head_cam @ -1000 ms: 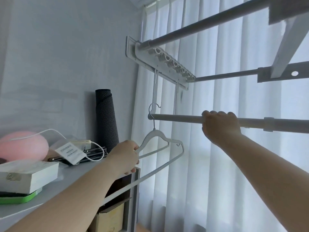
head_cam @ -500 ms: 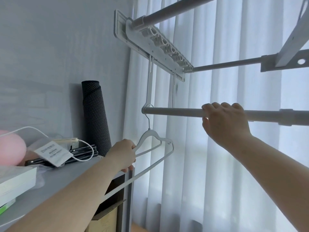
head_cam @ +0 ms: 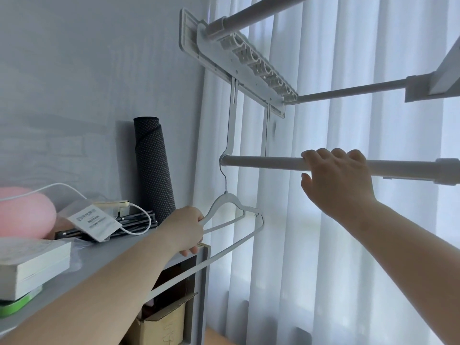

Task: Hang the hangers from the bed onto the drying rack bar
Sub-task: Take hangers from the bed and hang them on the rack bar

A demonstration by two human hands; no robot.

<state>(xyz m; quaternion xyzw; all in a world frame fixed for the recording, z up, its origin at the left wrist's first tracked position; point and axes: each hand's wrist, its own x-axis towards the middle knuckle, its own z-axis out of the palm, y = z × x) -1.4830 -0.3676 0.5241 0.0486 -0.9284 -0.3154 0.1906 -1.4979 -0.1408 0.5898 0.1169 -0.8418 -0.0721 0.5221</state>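
Left grip (head_cam: 184,230) is closed around one shoulder of the white hanger (head_cam: 227,195), whose wire hook sits over the left end of the drying rack bar (head_cam: 261,162). Right grip (head_cam: 336,180) holds that bar further along, fingers curled over the top and thumb underneath. Below the left arm, a grey table (head_cam: 104,257) carries a thick book (head_cam: 32,265) and a pink cushion (head_cam: 25,215), with a rolled dark mat (head_cam: 153,165) standing upright against the wall. White curtains (head_cam: 348,245) hang behind the rack.
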